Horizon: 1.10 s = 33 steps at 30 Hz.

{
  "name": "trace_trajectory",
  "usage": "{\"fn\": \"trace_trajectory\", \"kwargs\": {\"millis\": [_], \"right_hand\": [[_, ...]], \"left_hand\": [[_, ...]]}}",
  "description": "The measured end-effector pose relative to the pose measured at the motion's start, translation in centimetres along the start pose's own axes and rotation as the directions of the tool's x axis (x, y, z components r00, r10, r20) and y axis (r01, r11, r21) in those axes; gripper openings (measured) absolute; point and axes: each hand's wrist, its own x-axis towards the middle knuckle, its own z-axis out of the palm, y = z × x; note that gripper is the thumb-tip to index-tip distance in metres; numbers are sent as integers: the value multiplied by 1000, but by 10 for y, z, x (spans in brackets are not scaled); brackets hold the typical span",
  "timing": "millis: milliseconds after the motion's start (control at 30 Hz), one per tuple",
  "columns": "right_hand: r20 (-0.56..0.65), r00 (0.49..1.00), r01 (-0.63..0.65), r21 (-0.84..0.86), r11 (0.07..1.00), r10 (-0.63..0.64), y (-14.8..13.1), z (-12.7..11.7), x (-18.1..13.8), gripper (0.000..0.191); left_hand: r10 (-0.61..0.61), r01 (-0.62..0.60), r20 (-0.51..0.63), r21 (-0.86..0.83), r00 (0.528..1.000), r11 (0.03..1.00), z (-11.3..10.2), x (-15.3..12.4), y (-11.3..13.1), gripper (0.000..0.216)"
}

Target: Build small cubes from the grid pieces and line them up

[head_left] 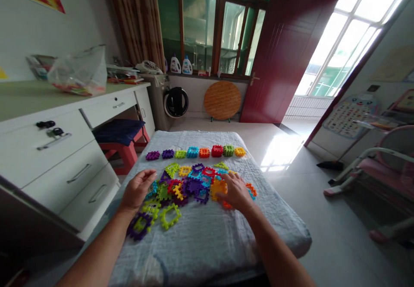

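Note:
My left hand (138, 188) hovers at the left side of a pile of interlocking plastic building pieces, fingers loosely curled, with nothing visible in it. Palm down at the pile's right side, my right hand (238, 191) has its thumb and fingers around an orange-yellow square piece (218, 188). Closest to my left hand are a blue piece (152, 189) and a lime lattice piece (152, 208). A purple piece (194, 186) lies mid-pile. Nearer me are a lime frame (170, 222) and a purple frame (147, 231). Orange pieces (251, 189) peek out beyond my right hand.
Behind the pile runs a row of sorted stacks, including purple (152, 155), blue (192, 152), red (217, 150) and yellow (239, 152). All rest on a cloth-covered table (220, 244). A white drawer desk (64, 166) and red stool (126, 151) stand left.

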Motion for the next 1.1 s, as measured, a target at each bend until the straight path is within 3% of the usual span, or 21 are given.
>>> {"fn": "trace_trajectory", "kwargs": {"millis": [100, 200, 333, 467, 600, 733, 867, 1100], "right_hand": [[-16, 1000, 16, 110, 994, -14, -6, 10, 0, 33], [-144, 989, 58, 242, 969, -23, -4, 17, -1, 30], [-255, 966, 81, 192, 978, -30, -5, 20, -3, 21], [-105, 985, 145, 62, 987, -138, -11, 21, -4, 12], [6, 973, 228, 63, 972, -229, -13, 19, -7, 46], [31, 970, 234, 143, 962, -241, -9, 14, -9, 60], [7, 963, 260, 216, 941, -268, -7, 13, -10, 47], [19, 963, 262, 157, 952, -268, -6, 23, -8, 66]], "left_hand": [[22, -23, 14, 74, 1000, 997, -1, 0, -4, 48], [39, -44, 41, 129, 998, 991, -2, 0, -8, 48], [59, -69, 57, 176, 997, 982, -3, 0, -9, 45], [67, -81, 73, 210, 995, 974, -3, -1, -7, 42], [75, -91, 77, 223, 994, 971, -3, -2, -7, 43], [81, -95, 71, 230, 994, 969, -3, -1, -7, 44], [85, -97, 63, 213, 994, 972, -2, -2, -5, 42], [88, -101, 69, 217, 994, 971, -3, -2, -7, 41]]}}
